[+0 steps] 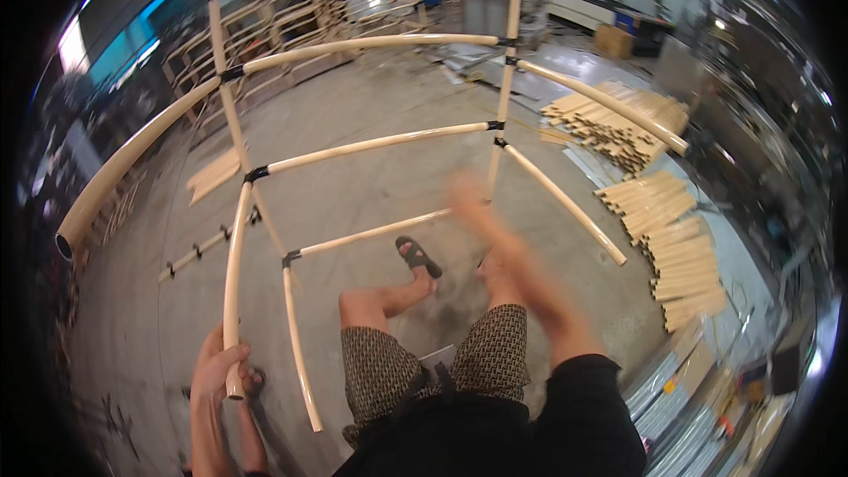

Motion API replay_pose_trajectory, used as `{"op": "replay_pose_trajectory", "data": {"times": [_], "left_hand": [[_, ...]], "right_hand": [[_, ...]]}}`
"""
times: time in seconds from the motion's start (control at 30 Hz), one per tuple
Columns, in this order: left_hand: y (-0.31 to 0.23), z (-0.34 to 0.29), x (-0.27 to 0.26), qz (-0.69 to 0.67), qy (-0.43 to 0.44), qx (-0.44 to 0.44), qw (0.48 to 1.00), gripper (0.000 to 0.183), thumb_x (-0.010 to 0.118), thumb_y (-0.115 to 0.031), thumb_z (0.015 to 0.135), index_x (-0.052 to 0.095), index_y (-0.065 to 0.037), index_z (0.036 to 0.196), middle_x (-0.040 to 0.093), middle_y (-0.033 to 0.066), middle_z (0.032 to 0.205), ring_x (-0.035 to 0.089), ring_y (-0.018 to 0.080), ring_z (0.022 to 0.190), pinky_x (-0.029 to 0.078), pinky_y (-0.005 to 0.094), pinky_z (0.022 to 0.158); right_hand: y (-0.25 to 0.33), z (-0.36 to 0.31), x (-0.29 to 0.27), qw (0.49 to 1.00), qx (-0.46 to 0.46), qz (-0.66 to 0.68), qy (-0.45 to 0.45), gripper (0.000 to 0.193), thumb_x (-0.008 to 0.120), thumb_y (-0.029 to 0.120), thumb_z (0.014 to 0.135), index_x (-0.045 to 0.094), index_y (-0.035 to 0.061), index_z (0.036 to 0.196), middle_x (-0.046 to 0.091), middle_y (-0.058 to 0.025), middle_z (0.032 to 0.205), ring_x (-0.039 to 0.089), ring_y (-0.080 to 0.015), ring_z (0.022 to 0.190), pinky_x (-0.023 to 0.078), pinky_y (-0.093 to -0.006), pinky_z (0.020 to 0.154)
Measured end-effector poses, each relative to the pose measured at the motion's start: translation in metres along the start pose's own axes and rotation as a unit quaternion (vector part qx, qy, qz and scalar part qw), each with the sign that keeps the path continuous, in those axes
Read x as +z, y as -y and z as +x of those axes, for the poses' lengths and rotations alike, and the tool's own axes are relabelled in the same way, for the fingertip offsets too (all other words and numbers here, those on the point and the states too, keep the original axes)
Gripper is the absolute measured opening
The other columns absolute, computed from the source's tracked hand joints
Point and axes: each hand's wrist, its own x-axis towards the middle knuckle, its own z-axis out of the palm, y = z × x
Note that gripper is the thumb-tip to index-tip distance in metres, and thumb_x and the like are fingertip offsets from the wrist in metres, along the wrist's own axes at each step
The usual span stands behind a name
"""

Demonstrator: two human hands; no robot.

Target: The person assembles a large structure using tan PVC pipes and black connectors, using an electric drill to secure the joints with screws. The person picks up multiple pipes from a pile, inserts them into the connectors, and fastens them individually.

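A tall frame of cream-coloured pipes [380, 145] joined by black connectors [254, 175] stands in front of me, over my feet. My left hand [216, 366] is closed round the lower end of a pipe [233, 274] that runs toward me from a connector on the left upright. My right hand [468, 199] is smeared by motion, reaching forward beside the right upright [506, 79] and the low crossbar [380, 235]. Whether it touches either, or how its fingers lie, I cannot tell. Another pipe [300, 344] slants down from the low left connector, its near end free.
Loose pipes [676, 252] lie in rows on the floor at right, with another heap [618, 119] beyond. Long grey strips [680, 415] lie lower right. Behind stand more pipe frames [291, 13] and a cardboard box [613, 41]. Pipe ends [680, 146] jut toward me.
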Motion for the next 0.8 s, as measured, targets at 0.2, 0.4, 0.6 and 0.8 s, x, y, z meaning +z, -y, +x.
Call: {"op": "replay_pose_trajectory", "data": {"times": [0.2,0.4,0.6,0.8], "left_hand": [[0.074,-0.011,-0.038,-0.013,-0.029,-0.052,0.998,0.057,0.063,-0.003,0.079,0.043,0.002,0.133,0.053,0.0034,0.078,0.050,0.0104,0.048,0.046,0.0268,0.039],[0.096,-0.033,-0.052,-0.059,-0.059,-0.073,0.994,0.051,0.059,-0.004,0.083,0.046,0.001,0.133,0.053,0.0019,0.076,0.051,0.0089,0.048,0.046,0.0245,0.039],[0.122,-0.054,-0.058,-0.057,-0.089,-0.085,0.991,0.054,0.062,-0.007,0.086,0.044,-0.002,0.137,0.053,0.0026,0.074,0.050,0.0115,0.043,0.042,0.0257,0.035],[0.165,-0.062,-0.034,0.079,-0.178,-0.080,0.978,0.022,0.064,-0.010,0.091,0.052,-0.003,0.108,0.050,0.0002,0.066,0.050,0.0109,0.046,0.040,0.0264,0.037]], "right_hand": [[-0.187,-0.109,-0.128,0.927,0.298,-0.184,0.134,0.052,0.074,0.044,0.083,0.067,0.0014,0.112,0.072,-0.0187,0.098,0.069,-0.0369,0.094,0.054,-0.0476,0.085],[-0.144,-0.062,-0.138,0.932,0.295,-0.148,0.149,0.043,0.068,0.042,0.086,0.071,0.0009,0.098,0.071,-0.0207,0.093,0.069,-0.0370,0.090,0.054,-0.0463,0.080],[-0.137,-0.101,-0.137,0.947,0.280,-0.115,0.109,0.041,0.070,0.038,0.085,0.069,-0.0017,0.095,0.069,-0.0252,0.089,0.067,-0.0420,0.086,0.052,-0.0494,0.079],[-0.141,-0.174,-0.131,0.947,0.302,-0.079,0.082,0.031,0.074,0.025,0.079,0.066,-0.0006,0.095,0.068,-0.0248,0.087,0.065,-0.0431,0.086,0.051,-0.0507,0.077]]}}
